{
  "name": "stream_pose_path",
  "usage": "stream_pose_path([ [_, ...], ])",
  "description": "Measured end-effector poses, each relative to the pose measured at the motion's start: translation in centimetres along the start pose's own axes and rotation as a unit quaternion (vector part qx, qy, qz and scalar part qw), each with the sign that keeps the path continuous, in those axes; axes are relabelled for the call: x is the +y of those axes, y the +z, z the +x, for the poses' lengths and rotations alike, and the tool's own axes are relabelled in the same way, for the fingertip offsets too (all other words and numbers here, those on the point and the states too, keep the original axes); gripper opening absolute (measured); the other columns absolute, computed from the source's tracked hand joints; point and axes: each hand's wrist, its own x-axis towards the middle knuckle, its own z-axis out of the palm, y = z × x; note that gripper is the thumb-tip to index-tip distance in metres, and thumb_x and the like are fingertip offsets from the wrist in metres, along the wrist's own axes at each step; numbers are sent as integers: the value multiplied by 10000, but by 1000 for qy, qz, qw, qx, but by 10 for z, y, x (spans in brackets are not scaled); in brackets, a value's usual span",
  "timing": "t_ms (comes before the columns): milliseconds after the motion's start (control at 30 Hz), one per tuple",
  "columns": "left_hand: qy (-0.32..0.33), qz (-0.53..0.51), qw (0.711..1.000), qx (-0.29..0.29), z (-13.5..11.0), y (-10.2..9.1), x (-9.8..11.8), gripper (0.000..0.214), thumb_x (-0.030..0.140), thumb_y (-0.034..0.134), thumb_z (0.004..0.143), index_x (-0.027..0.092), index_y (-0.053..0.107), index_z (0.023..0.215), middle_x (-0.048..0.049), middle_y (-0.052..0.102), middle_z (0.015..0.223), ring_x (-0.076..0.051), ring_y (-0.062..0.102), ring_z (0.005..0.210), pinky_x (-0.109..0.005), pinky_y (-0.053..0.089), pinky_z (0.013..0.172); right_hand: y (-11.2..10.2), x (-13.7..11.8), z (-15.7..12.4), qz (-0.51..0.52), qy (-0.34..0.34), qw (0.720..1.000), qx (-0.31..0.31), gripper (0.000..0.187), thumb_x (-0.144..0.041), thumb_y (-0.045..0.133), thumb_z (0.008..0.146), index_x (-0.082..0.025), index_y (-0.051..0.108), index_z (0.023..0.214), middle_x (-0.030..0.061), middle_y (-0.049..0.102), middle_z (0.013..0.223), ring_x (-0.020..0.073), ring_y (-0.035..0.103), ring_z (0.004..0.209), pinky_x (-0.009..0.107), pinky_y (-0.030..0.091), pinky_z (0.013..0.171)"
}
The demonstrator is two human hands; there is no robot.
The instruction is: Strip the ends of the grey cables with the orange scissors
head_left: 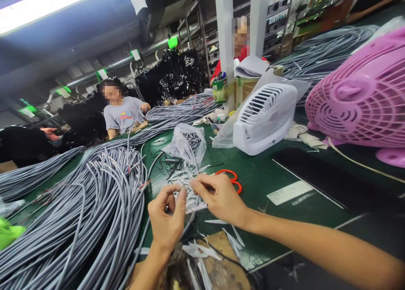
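Note:
My left hand (167,216) is closed, thumb and forefinger pressed together; whatever lies between them is too small to make out. Just to its right, my right hand (223,199) pinches with its fingertips at a grey cable (196,168), which runs up from them and shows again below. Under both hands lies a heap of white strips and sleeve pieces (181,178). Orange-handled scissors (236,182) lie partly behind my right hand. Beyond the heap sits a clear plastic bag (186,140) of short grey pieces, with dark bits of tubing (173,167) beside it.
Large bundles of grey cable (107,197) cover the left side. A white fan (267,117) and a pink fan (357,92) stand at the right, near a black mat (332,180). Brown board (224,256) with white scraps lies in front. Two people sit across the table.

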Motion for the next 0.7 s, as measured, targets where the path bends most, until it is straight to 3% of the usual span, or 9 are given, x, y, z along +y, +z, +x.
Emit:
stream_pose_path([
  [367,2,-7,998,-64,1,-2,3,181,298,603,736,145,662,658,83,250,430,-64,260,386,-196,216,396,0,7,-3,-76,-93,993,4,340,-262,415,887,-186,442,556,-44,372,478,81,308,417,227,221,460],
  [500,-7,-32,995,-97,1,-5,0,202,299,585,750,139,640,639,82,261,427,-61,260,384,-197,212,398,4,10,0,-75,-74,994,-18,340,-258,416,881,-182,465,553,-42,381,468,83,313,417,226,218,459],
  [700,-35,-75,991,-102,2,-4,-4,261,355,590,725,133,606,587,71,303,431,-61,272,400,-190,221,402,2,12,9,-110,-8,988,-105,387,-258,481,854,-166,470,478,-47,385,420,80,325,434,213,194,452],
])
